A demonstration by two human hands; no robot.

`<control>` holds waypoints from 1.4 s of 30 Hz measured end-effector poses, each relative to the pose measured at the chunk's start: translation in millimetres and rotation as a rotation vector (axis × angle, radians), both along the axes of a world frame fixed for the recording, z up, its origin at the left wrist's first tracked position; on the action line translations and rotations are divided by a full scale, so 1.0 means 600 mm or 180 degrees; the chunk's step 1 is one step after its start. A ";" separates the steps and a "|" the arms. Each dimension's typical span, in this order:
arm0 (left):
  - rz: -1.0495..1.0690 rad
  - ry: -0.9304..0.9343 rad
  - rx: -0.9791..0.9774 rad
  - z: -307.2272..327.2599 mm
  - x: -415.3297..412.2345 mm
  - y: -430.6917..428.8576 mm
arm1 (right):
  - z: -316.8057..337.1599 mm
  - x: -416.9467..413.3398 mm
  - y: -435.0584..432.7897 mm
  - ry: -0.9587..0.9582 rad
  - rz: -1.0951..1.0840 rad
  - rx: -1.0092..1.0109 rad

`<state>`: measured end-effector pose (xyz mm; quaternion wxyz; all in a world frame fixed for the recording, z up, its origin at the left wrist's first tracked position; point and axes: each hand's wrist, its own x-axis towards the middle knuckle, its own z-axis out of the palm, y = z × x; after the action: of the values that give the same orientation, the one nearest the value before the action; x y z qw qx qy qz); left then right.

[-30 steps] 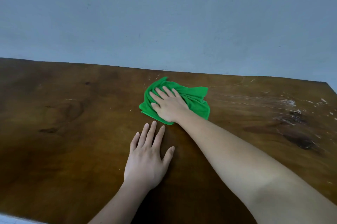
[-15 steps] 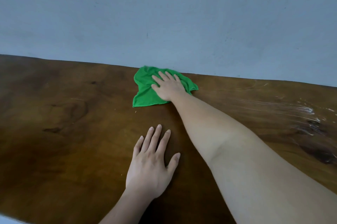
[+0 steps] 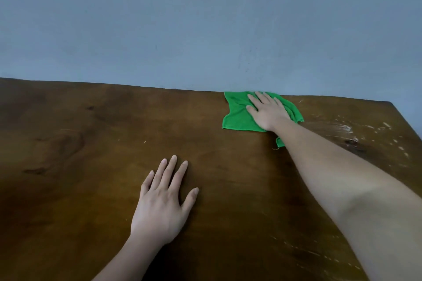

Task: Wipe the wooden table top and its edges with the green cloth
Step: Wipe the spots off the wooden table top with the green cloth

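Note:
The dark wooden table top [image 3: 91, 155] fills the lower half of the view. A green cloth [image 3: 237, 116] lies flat at the table's far edge, right against the wall. My right hand [image 3: 268, 112] presses palm-down on the cloth with fingers spread, the arm stretched out across the table. My left hand [image 3: 163, 200] rests flat on the bare wood nearer to me, fingers apart, holding nothing.
A pale blue-grey wall [image 3: 205, 24] rises directly behind the table's far edge. White streaks and specks [image 3: 342, 130] mark the wood at the right, near the table's right edge [image 3: 408, 120].
My right hand has pushed the cloth away from me to the far edge, then along it to the right. My left hand has stayed flat on the wood.

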<state>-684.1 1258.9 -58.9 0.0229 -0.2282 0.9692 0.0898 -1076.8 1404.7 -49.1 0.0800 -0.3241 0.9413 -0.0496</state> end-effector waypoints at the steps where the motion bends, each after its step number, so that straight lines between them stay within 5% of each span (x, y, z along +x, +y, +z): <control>1: -0.0004 0.0014 -0.0009 -0.001 0.001 -0.001 | 0.001 -0.008 0.031 -0.0002 -0.0112 0.0016; 15: 0.0027 -0.0014 -0.0089 -0.006 0.004 0.005 | -0.003 0.031 0.281 -0.0037 -0.1174 0.0147; 35: -0.0174 0.0256 -0.0022 -0.010 0.018 -0.002 | -0.011 0.623 0.114 -0.0100 0.0038 -0.0051; 42: -0.0172 0.0242 0.0039 -0.012 0.017 -0.002 | -0.022 0.674 0.160 -0.0093 0.0374 -0.0193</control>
<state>-673.8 1257.6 -65.8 -0.0102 -0.1982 0.9746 0.1037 -672.6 1500.9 -62.3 0.0866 -0.3804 0.9175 -0.0781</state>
